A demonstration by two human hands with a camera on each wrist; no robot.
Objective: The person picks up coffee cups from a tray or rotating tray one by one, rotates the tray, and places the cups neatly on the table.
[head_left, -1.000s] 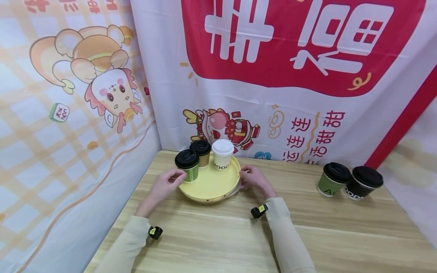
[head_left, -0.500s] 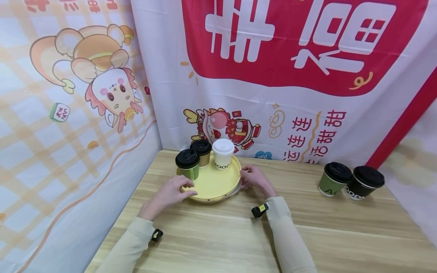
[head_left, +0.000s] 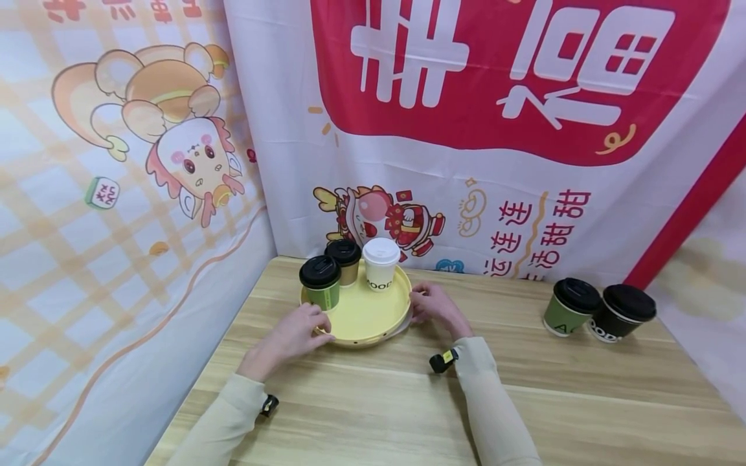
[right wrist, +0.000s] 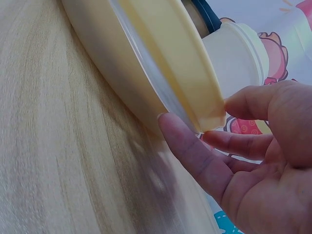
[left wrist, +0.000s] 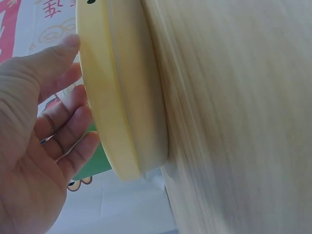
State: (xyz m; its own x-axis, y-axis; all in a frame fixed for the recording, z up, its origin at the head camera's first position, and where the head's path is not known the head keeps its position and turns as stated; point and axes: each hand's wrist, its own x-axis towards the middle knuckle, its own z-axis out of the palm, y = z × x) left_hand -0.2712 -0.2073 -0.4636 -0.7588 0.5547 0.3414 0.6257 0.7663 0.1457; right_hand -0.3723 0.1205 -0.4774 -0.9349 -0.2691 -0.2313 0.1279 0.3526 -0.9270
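A round yellow tray [head_left: 364,321] sits on the wooden table and bears three lidded paper cups. They are a green cup [head_left: 324,296] with a black lid, a brown cup [head_left: 348,273] with a black lid and a white cup [head_left: 381,275]. My left hand [head_left: 291,333] holds the tray's front left rim, its thumb on the near edge; in the left wrist view, its fingers [left wrist: 66,129] curl by the rim, beside the green cup. At the right rim, my right hand [head_left: 434,304] grips the edge between thumb and fingers [right wrist: 195,156].
To the right on the table [head_left: 583,401] stand another green cup [head_left: 562,317] and a black cup [head_left: 612,323], both with black lids. A printed cloth [head_left: 268,129] hangs behind the table, and another [head_left: 146,291] borders its left side.
My left hand has left the side of the green cup and come forward and right onto the tray's rim, its spread fingers drawing in. My right hand, tray and cups stay put.
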